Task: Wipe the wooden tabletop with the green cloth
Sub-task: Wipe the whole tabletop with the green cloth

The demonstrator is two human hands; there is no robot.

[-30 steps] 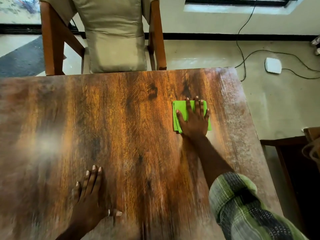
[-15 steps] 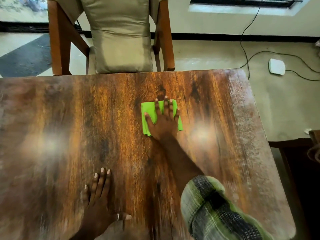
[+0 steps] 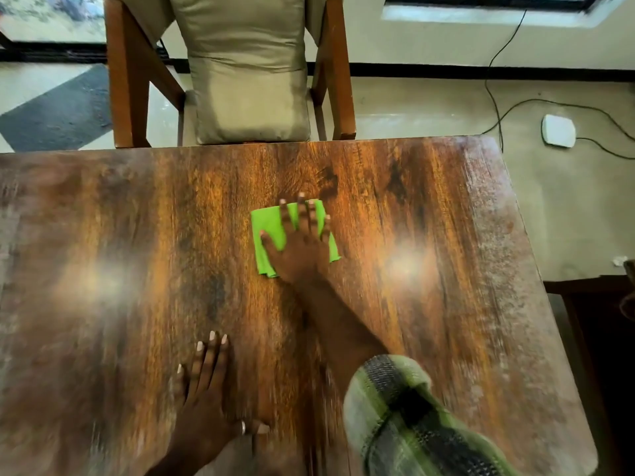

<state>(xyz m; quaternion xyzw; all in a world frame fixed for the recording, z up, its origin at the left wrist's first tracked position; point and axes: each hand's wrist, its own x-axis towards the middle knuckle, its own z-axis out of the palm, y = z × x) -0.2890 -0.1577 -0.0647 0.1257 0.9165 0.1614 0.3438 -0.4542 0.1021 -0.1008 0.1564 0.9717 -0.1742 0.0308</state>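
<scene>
A folded green cloth [image 3: 269, 231] lies on the dark wooden tabletop [image 3: 429, 235], a little beyond its middle. My right hand [image 3: 300, 245] presses flat on the cloth with straight, spread fingers and covers most of it. Near the table's front edge my left hand [image 3: 206, 396] rests flat on the wood, fingers straight, thumb out to the right, a ring on the thumb. A green checked sleeve [image 3: 412, 427] covers my right forearm.
A wooden chair [image 3: 127, 80] with a beige cushion [image 3: 247, 80] stands against the far edge of the table. On the floor to the right lie a white box [image 3: 558, 130] and black cables [image 3: 494, 91]. Dark furniture [image 3: 598, 338] sits beside the table's right edge.
My right hand has slid the green cloth leftward across the table, from the right part toward the middle. The left hand stays pressed on the wood.
</scene>
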